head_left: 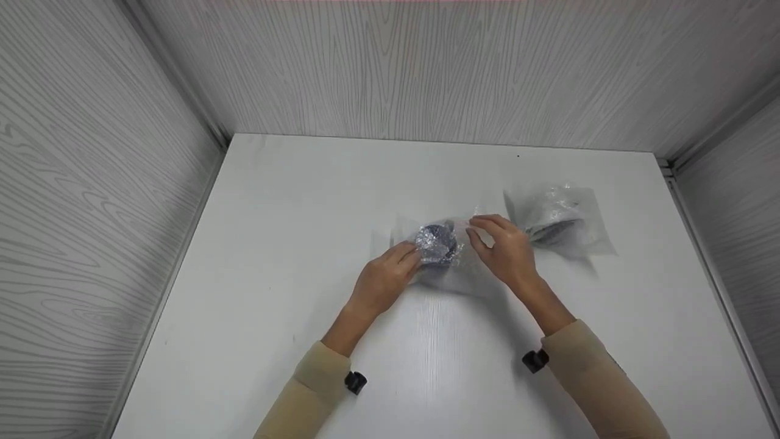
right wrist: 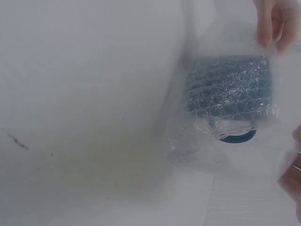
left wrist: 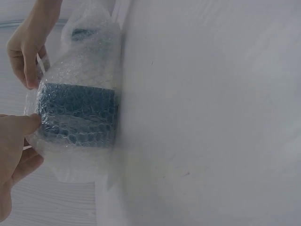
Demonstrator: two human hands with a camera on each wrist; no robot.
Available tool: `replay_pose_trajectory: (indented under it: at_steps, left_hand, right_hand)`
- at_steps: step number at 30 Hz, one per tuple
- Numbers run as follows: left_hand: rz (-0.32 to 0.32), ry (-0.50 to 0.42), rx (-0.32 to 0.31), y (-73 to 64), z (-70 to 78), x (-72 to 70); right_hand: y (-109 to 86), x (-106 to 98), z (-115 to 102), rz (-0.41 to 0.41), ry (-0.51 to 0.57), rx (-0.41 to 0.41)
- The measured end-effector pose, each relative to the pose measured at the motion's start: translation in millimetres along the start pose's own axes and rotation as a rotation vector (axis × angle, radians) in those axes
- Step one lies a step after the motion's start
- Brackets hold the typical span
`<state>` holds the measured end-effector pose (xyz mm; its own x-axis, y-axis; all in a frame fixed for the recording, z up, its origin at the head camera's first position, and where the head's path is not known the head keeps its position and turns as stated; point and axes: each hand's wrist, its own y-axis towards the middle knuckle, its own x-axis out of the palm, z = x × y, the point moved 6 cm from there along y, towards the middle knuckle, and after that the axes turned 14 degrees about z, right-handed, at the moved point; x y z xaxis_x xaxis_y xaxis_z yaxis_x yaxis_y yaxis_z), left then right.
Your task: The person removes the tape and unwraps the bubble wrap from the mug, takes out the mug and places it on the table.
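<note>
A dark blue mug [right wrist: 230, 89], its curved handle [right wrist: 239, 137] showing, sits inside a clear bubble-wrap bag [head_left: 468, 268] on the white table. My left hand [head_left: 385, 277] grips the bag at its left side, close against the mug, with thumb and fingers on the wrap; in the left wrist view the left hand [left wrist: 16, 146] is cut by the frame edge. At the bag's right end, my right hand [head_left: 506, 250] pinches the loose film between thumb and fingers, as the right wrist view partly shows with the right hand [right wrist: 292, 176].
Right of my right hand lies a second bubble-wrap bag [head_left: 563, 213] holding something dark, its kind unclear through the film. The white table [head_left: 274, 201] is bounded by wood-grained panels at the back [head_left: 390, 73], left and right.
</note>
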<state>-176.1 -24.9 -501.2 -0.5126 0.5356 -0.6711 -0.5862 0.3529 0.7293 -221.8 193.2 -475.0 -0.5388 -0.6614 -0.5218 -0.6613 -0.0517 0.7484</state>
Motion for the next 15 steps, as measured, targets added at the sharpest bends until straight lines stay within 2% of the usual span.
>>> replay_pose_trajectory:
  at_steps: [8,15]
  left_hand:
    - [0.005,-0.008,0.000,1.0,-0.8,-0.1]
    - [0.006,-0.026,-0.007,1.7,-1.9,0.4]
  right_hand:
    - [-4.3,-4.2,12.2,0.031,-0.013,0.038]
    - [-7.6,-7.0,19.0,0.051,-0.013,0.031]
